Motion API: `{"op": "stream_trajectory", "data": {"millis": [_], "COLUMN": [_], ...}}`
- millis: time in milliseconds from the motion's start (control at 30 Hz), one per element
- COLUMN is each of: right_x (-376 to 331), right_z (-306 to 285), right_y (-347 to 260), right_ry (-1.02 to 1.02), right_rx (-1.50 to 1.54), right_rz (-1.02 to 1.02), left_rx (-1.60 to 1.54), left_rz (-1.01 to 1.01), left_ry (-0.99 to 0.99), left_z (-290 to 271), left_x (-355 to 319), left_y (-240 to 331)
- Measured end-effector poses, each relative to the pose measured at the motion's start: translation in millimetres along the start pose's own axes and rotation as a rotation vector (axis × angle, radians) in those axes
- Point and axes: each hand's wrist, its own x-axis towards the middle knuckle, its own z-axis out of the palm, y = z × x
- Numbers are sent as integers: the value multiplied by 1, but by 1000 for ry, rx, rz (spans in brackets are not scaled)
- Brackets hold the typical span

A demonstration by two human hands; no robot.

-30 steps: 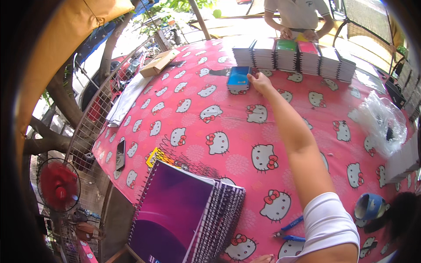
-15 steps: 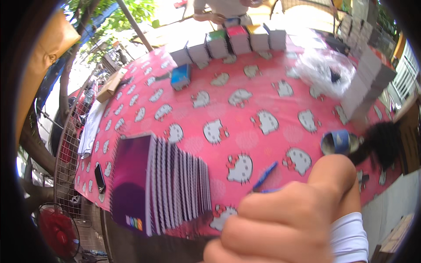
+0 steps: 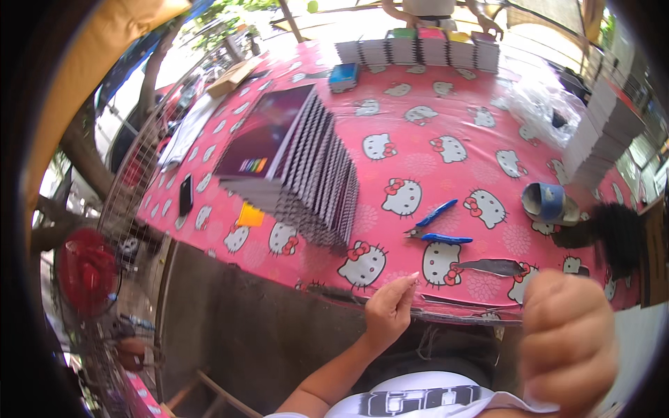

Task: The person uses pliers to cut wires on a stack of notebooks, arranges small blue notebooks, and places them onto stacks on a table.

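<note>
My left hand (image 3: 391, 310) is at the table's near edge, its thumb and fingertips pinched together. What it pinches, if anything, is too small to make out. Raised close to the camera on the right, my right hand (image 3: 568, 341) is curled into a fist; anything inside it is hidden. Beyond the left hand lie blue-handled pliers (image 3: 446, 239) with spread handles, touched by neither hand. Left of them stands a tall stack of spiral notebooks (image 3: 317, 174) with dark purple covers. A dark, long, pointed patch (image 3: 493, 267), perhaps a tear in the cloth, shows near the right hand.
A pink patterned cloth (image 3: 418, 164) covers the table. Several stacks of small books (image 3: 435, 52) line the far edge, before another person. A blue box (image 3: 343, 76), phone (image 3: 186, 195), clear plastic (image 3: 543, 104), blue slipper-like object (image 3: 545, 202) and white stack (image 3: 603, 136) surround the middle.
The view has shifted, showing more of the near edge and my lap. My right fist has moved rightward, uncovering the pliers. My left hand has come into view.
</note>
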Motion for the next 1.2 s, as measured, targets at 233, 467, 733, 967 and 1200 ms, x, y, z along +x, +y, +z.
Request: {"op": "stream_trajectory", "data": {"millis": [233, 467, 733, 967, 1200], "right_x": [-104, -99, -67, 55, 76], "right_z": [79, 99, 126, 98, 108], "right_y": [107, 120, 164, 99, 98], "right_ry": [-481, -503, -296, -24, 35], "right_rx": [-244, -230, -305, -156, -269], "right_rz": [551, 480, 402, 149, 45], "left_rx": [-1082, -1582, -924, -467, -169], "left_rz": [-571, -677, -122, -28, 64], "left_ry": [162, 281, 390, 483, 569], "left_z": [-24, -96, -127, -99, -89], "left_x": [12, 40, 85, 129, 139], "left_y": [8, 47, 57, 62, 62]}}
